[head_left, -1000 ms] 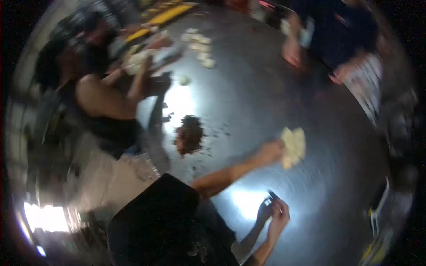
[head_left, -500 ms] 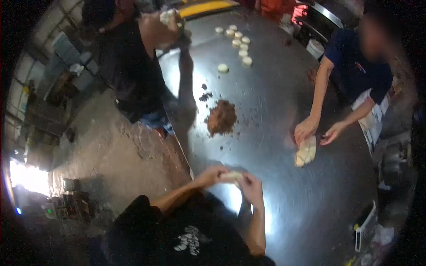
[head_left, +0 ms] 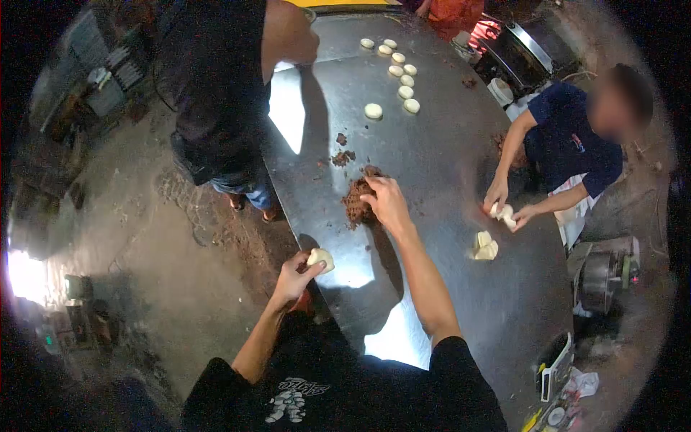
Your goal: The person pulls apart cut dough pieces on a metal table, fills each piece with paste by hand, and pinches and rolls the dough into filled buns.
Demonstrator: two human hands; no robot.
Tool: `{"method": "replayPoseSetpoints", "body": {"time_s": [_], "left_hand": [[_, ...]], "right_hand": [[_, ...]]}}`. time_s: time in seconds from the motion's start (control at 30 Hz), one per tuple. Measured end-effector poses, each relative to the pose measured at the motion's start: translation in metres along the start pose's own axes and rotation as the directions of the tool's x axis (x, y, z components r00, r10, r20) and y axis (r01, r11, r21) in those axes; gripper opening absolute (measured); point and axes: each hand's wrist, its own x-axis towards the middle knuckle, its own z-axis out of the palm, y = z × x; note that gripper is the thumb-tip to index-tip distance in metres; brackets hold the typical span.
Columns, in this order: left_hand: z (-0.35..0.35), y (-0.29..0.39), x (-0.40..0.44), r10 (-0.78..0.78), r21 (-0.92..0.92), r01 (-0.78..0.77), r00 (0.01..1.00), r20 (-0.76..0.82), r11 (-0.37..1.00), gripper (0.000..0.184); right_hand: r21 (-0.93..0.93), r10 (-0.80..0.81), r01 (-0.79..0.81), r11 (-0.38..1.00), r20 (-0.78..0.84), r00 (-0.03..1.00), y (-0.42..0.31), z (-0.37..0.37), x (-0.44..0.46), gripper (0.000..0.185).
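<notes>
In the head view my left hand (head_left: 291, 281) pinches a piece of pale dough (head_left: 321, 261) near the table's left edge. My right hand (head_left: 389, 204) reaches out over the metal table, its fingers dug into a crumbly brown filling (head_left: 355, 204). Those fingertips are partly hidden in the mound. Smaller brown crumbs (head_left: 343, 158) lie just beyond it. Several round, pale dough pieces (head_left: 407, 93) sit farther up the table, one of them (head_left: 373, 111) apart from the others.
On the right a co-worker (head_left: 579, 140) holds pale dough (head_left: 502, 214) in both hands, with folded dough pieces (head_left: 485, 246) lying nearby. Another person in black (head_left: 216, 86) stands at the table's left side. A metal pot (head_left: 599, 277) stands beyond the right edge.
My hands have separated: the left keeps the dough and moved left, while the right let go and went forward to the brown filling. The right-hand co-worker has lifted dough off the table.
</notes>
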Motion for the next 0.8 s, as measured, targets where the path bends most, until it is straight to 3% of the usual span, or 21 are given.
{"method": "replayPoseSetpoints", "body": {"time_s": [0.1, 0.13, 0.2, 0.3, 0.33, 0.37, 0.4, 0.43, 0.5, 0.53, 0.57, 0.63, 0.67, 0.8], "left_hand": [[-0.008, -0.006, 0.011, 0.006, -0.092, -0.012, 0.998, -0.056, 0.996, 0.029], [-0.011, -0.004, 0.015, 0.011, -0.095, -0.017, 0.998, -0.067, 0.995, 0.028], [-0.013, 0.005, 0.021, 0.035, -0.024, -0.038, 0.995, -0.093, 0.999, 0.026], [-0.013, 0.013, 0.030, 0.067, -0.073, -0.074, 0.993, -0.097, 0.995, 0.027], [-0.007, 0.027, 0.026, 0.052, -0.105, -0.062, 0.993, -0.102, 0.992, 0.030], [-0.001, 0.027, 0.030, 0.058, -0.105, -0.068, 0.994, -0.096, 0.992, 0.030], [0.004, 0.022, 0.036, 0.057, -0.244, -0.069, 0.997, -0.054, 0.967, 0.031], [0.010, 0.014, 0.043, 0.059, -0.377, -0.058, 0.998, -0.010, 0.924, 0.032], [0.026, 0.011, 0.047, 0.059, -0.361, -0.032, 0.996, 0.065, 0.932, 0.036], [0.039, 0.016, 0.045, 0.041, -0.374, 0.010, 0.991, 0.130, 0.927, 0.038], [0.052, 0.020, 0.041, 0.026, -0.384, 0.053, 0.980, 0.197, 0.922, 0.041], [0.075, 0.018, 0.030, 0.020, -0.400, 0.115, 0.948, 0.318, 0.909, 0.046], [0.085, 0.006, 0.029, 0.016, -0.287, 0.078, 0.950, 0.312, 0.955, 0.048], [0.095, 0.008, -0.005, 0.031, -0.401, 0.149, 0.912, 0.409, 0.904, 0.048]], "right_hand": [[-0.107, 0.072, -0.060, 0.992, 0.112, 0.991, -0.010, 0.010, 0.003, 0.034], [-0.095, 0.033, -0.033, 0.995, -0.003, 0.999, -0.012, 0.014, 0.000, 0.029], [-0.077, 0.062, -0.064, 0.995, -0.022, 0.998, -0.003, 0.017, -0.002, 0.028], [0.032, 0.088, -0.084, 0.996, -0.151, 0.985, 0.017, 0.016, -0.007, 0.023], [0.408, 0.372, -0.308, 0.859, -0.086, 0.924, 0.017, 0.008, -0.010, 0.020], [0.700, 0.588, -0.465, 0.541, 0.081, 0.805, 0.016, -0.001, -0.015, 0.018], [0.850, 0.562, -0.425, 0.311, 0.197, 0.803, 0.017, -0.010, -0.026, 0.024], [0.852, 0.567, -0.422, 0.311, 0.190, 0.801, 0.003, -0.021, -0.037, 0.024], [0.901, 0.449, -0.412, 0.137, 0.315, 0.836, -0.028, -0.048, -0.066, 0.027], [0.896, 0.437, -0.378, 0.235, 0.250, 0.864, -0.050, -0.055, -0.080, 0.029], [0.797, 0.385, -0.335, 0.503, 0.140, 0.912, -0.048, -0.044, -0.100, 0.027], [0.541, 0.400, -0.296, 0.787, -0.082, 0.913, -0.094, -0.048, -0.132, 0.024], [0.381, 0.282, -0.200, 0.902, -0.172, 0.944, -0.087, -0.034, -0.154, 0.023], [0.515, 0.411, -0.309, 0.800, -0.094, 0.907, -0.099, -0.046, -0.201, 0.031]]}}
